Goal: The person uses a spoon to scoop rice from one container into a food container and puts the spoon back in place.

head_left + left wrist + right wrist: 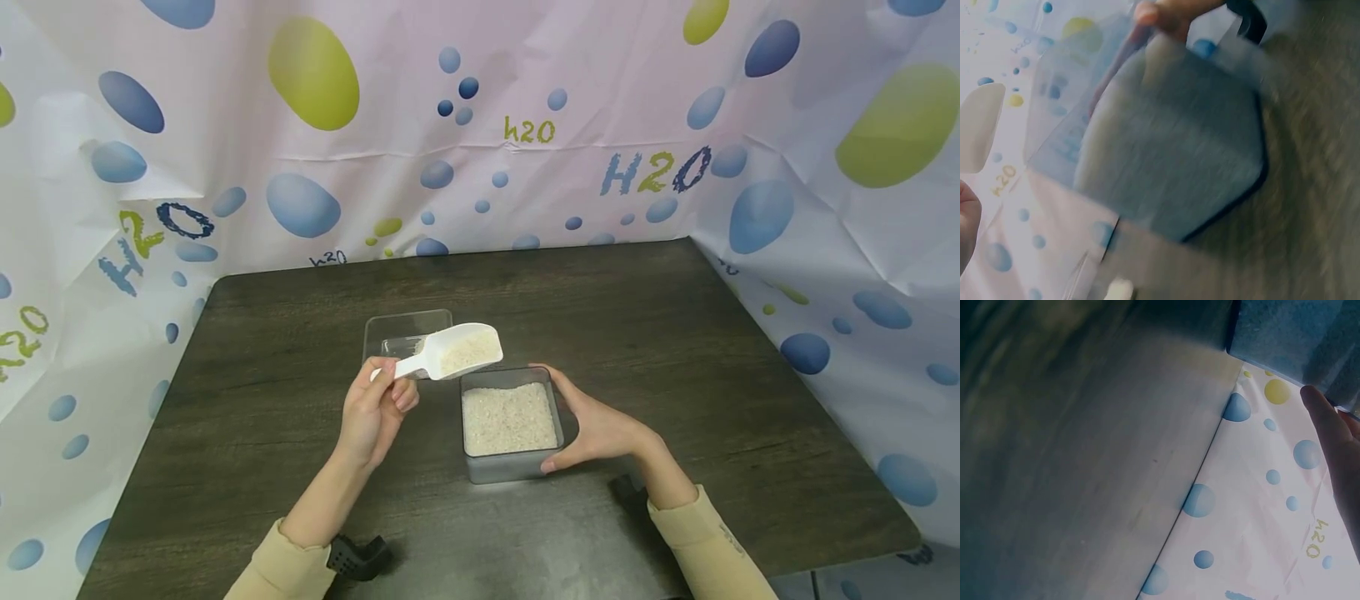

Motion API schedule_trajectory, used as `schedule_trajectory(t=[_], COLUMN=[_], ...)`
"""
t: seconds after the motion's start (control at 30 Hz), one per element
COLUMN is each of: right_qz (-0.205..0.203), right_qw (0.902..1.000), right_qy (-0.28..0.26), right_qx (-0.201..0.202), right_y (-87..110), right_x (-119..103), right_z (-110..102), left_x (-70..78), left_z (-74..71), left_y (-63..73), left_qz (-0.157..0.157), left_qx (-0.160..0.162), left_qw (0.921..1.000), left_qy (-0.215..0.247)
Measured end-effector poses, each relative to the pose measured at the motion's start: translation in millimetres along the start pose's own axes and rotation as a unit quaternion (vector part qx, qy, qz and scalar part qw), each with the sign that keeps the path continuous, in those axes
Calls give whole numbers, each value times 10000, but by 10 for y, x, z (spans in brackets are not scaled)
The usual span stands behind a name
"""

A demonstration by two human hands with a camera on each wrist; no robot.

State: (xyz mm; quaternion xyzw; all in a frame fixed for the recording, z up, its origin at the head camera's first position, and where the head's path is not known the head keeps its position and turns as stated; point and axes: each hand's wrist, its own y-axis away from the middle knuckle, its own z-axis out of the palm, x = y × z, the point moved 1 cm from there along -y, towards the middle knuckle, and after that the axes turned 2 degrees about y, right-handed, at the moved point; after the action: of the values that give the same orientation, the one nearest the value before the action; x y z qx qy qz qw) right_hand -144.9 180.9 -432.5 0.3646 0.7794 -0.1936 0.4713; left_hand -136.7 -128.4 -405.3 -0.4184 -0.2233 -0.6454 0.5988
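In the head view my left hand (378, 408) grips the handle of a white scoop (433, 360), which carries a heap of white rice (471, 352). The scoop is in the air, just beyond and left of a square, see-through grey container (506, 468) filled with rice (510, 421). My right hand (596, 425) holds that container by its right side, thumb at the near corner and fingers at the far one. The left wrist view shows the container (1166, 144) from the side and part of the scoop (980, 128). In the right wrist view, the thumb (1329, 428) touches the container (1291, 344).
A clear plastic box (371, 333) stands behind the scoop, partly hidden by it. The dark wooden table (300, 333) has a patterned sheet (390, 192) rising along its back and sides. Black straps (360, 558) sit at the wrists.
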Motion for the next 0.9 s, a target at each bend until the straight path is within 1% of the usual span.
schedule_trajectory(t=[0.13, 0.27, 0.37, 0.47, 0.63, 0.77, 0.83, 0.9], right_qz=[-11, -32, -25, -9, -11, -51, -63, -69], right_qw=[10000, 10000, 10000, 10000, 10000, 10000, 10000, 10000], right_qy=[0, -24, -19, -14, 5, 22, 47, 56], right_qx=[6, -5, 4, 7, 3, 11, -1, -13], right_y=[-1, 2, 4, 6, 10, 9, 8, 7], right_x=[2, 6, 6, 8, 20, 29, 34, 40], right_z=[4, 5, 4, 3, 2, -2, -4, -7], left_x=[128, 235, 280, 290, 265, 242, 233, 224], left_z=[-107, -234, -339, -451, -657, -830, -899, -953], left_y=[-68, -112, -132, -152, -193, -226, -232, -233], left_qz=[172, 276, 321, 324, 187, -60, -172, -291], left_qx=[287, 600, 808, 1004, 1349, 1647, 1754, 1766], left_qw=[9993, 9971, 9953, 9932, 9876, 9809, 9772, 9745], left_qy=[-175, -375, -430, -488, -782, -1028, -1185, -1354])
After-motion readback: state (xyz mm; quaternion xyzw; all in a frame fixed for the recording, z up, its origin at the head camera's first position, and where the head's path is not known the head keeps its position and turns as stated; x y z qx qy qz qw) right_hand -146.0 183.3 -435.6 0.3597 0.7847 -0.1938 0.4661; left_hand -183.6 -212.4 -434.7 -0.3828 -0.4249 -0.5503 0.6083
